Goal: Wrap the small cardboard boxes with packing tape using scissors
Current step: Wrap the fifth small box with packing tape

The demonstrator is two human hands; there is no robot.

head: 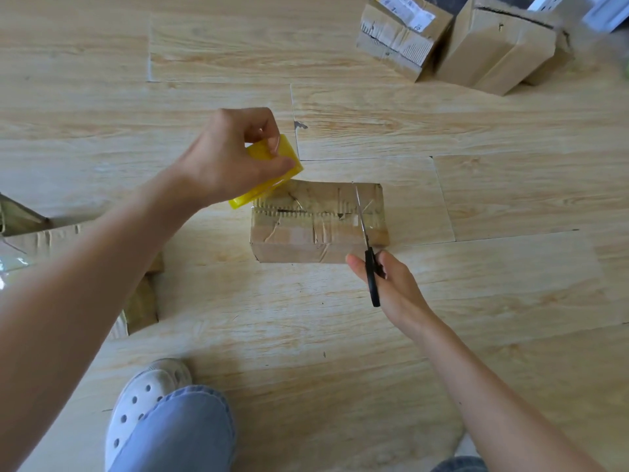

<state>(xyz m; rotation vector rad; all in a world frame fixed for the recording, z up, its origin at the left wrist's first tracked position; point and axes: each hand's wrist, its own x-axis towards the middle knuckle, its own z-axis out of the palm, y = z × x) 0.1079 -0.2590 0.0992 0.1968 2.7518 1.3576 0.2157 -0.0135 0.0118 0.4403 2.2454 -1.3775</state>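
Right hand [394,291] curls round the black handles of the scissors [371,270], whose blades reach away from the person across the top of the small cardboard box [306,233] near its right end. Left hand [231,158] pinches a yellow tape roll [263,189] from above, held tilted just over the box's far left corner. That box lies on the wooden floor [340,318] between both hands, its top ragged and already streaked with clear tape, with two more boxes [493,46] well apart at the far right and a white shoe [146,393] nearest the camera
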